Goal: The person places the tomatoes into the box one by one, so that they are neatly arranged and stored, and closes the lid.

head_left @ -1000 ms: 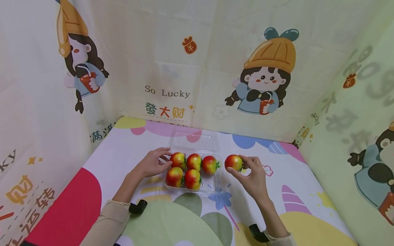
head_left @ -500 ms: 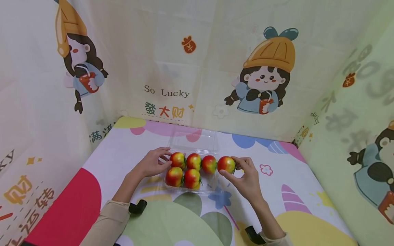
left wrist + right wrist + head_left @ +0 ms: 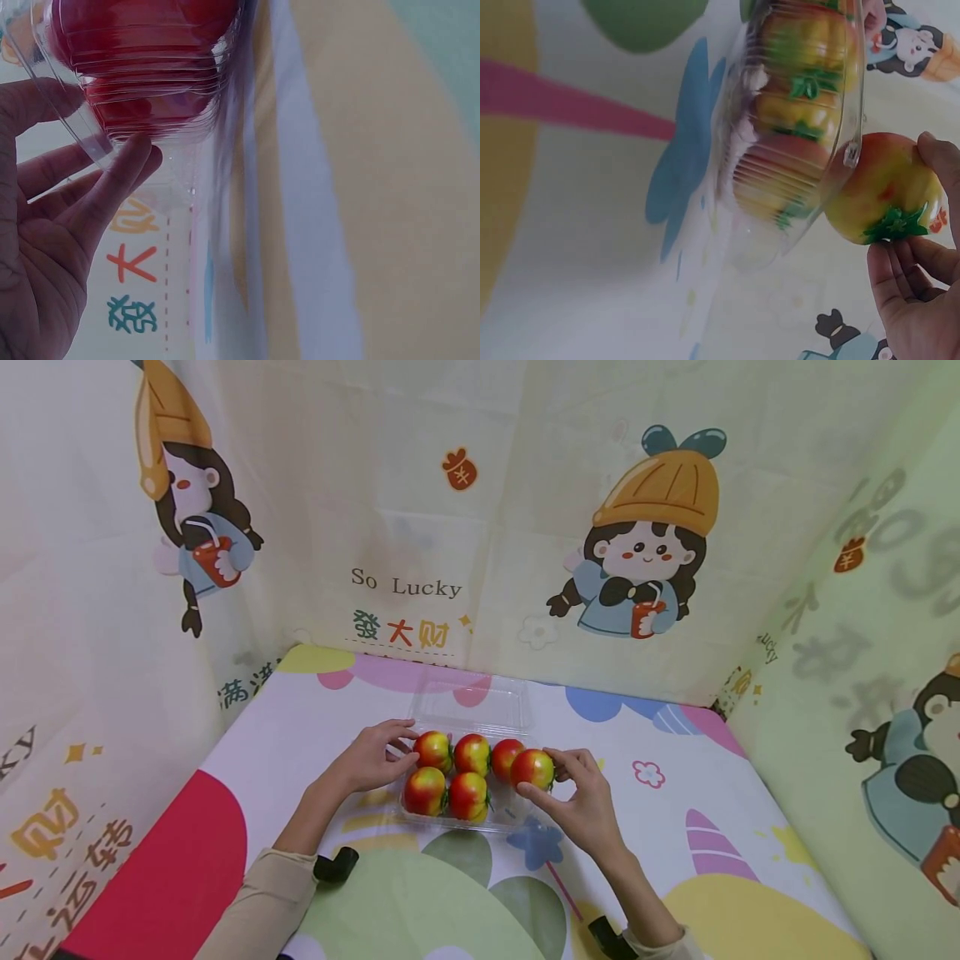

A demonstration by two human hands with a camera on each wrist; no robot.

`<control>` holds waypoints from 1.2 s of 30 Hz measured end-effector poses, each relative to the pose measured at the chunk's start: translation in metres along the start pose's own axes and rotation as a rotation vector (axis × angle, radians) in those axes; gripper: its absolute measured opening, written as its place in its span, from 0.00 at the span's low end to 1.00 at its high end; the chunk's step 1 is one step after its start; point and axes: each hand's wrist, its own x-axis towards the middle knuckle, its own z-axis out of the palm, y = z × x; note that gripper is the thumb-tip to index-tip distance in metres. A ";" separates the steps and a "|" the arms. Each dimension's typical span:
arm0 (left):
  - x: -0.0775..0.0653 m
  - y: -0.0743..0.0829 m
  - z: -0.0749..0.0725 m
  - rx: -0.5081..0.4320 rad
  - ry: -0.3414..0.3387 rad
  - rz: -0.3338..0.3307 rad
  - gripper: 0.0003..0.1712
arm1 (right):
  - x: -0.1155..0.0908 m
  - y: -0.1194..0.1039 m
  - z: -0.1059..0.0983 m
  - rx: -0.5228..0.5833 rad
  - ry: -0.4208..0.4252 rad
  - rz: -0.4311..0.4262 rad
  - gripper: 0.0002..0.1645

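A clear plastic clamshell box (image 3: 510, 821) lies on the cloth with its lid laid back. Several round red-and-yellow fruits with green leafy ends sit inside, such as the front fruit (image 3: 468, 798). My right hand (image 3: 588, 810) holds one more fruit (image 3: 532, 769) between thumb and fingertips, above the box's right end; it partly covers the rear right fruit (image 3: 506, 758) in the head view. At the other end, my left hand (image 3: 372, 756) grips the box's rim. In the left wrist view, the left hand's fingers (image 3: 112, 180) lie against the ribbed plastic wall.
The open lid (image 3: 472, 703) lies flat behind the box. Printed fabric walls (image 3: 495, 527) enclose the table's back and sides. A patterned cloth (image 3: 315, 702) covers the table. Black wrist-camera mounts (image 3: 336, 865) sit near both sleeves.
My right hand has carried the held fruit leftward, from beside the box to over its right end. My left hand and the box stay in place.
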 end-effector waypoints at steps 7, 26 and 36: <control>0.000 0.001 0.000 -0.004 -0.002 -0.004 0.21 | -0.003 -0.002 0.006 0.029 -0.028 -0.024 0.33; 0.000 0.002 -0.001 -0.003 0.000 0.004 0.22 | -0.009 0.000 0.014 -0.002 -0.135 -0.004 0.32; 0.000 0.002 -0.001 0.001 0.003 0.007 0.21 | -0.009 0.001 0.017 -0.015 -0.173 -0.022 0.27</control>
